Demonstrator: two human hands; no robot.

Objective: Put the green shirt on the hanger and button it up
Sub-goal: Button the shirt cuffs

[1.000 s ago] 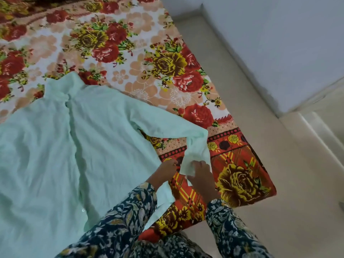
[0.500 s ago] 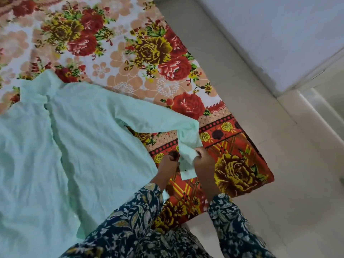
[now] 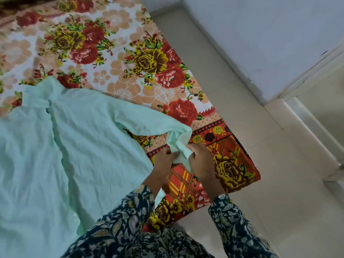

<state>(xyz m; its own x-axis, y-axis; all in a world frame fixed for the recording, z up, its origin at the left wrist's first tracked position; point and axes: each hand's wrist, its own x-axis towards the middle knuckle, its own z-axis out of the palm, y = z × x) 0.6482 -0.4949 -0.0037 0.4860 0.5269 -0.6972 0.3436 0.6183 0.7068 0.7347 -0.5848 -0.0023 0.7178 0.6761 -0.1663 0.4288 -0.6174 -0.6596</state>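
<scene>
Here our left hand (image 3: 164,160) and right hand (image 3: 202,161) both pinch the bunched sleeve cuff (image 3: 179,144) of the pale mint-green fabric shirt (image 3: 83,146), fingers curled into the cloth. The shirt lies spread on the red-and-yellow floral bedsheet (image 3: 130,58) beside the pale tiled floor (image 3: 279,183).

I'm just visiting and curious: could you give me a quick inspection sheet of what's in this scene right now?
Surface: floral bedsheet, spread over the floor.
Job's things: green shirt lies spread out on the bedsheet; no hanger seen.
Clutter: nothing seen.
Grips: left hand and right hand both pinch the sleeve cuff, lifted slightly off the sheet.
Cables: nothing seen.
Surroundings: pale tiled floor beside the sheet, white wall beyond it.
</scene>
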